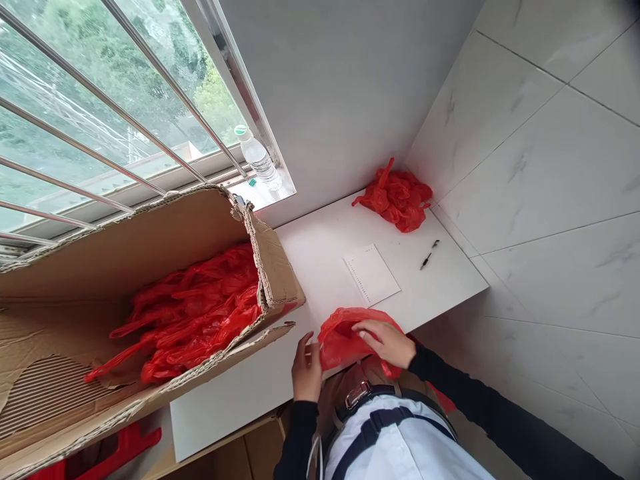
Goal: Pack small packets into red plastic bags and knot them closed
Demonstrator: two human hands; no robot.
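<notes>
A thin red plastic bag (333,337) is spread at the table's front edge, close to the person's waist, with its mouth partly open. My right hand (389,343) lies over the bag's right side, its fingers bent into the mouth and gripping the film; the thumb is hidden. At the bag's left edge is my left hand (306,370), with curved fingers apart and the thumb side close against the film. No hold by that hand is visible. Just beyond the bag lies a small white notepad (374,273).
A large cardboard box (277,267) on the left holds a heap of red plastic bags (200,307). More crumpled red bags (397,197) lie in the table's back corner. A pen (429,255) rests on the white table (320,233). A clear bottle (261,160) stands on the windowsill.
</notes>
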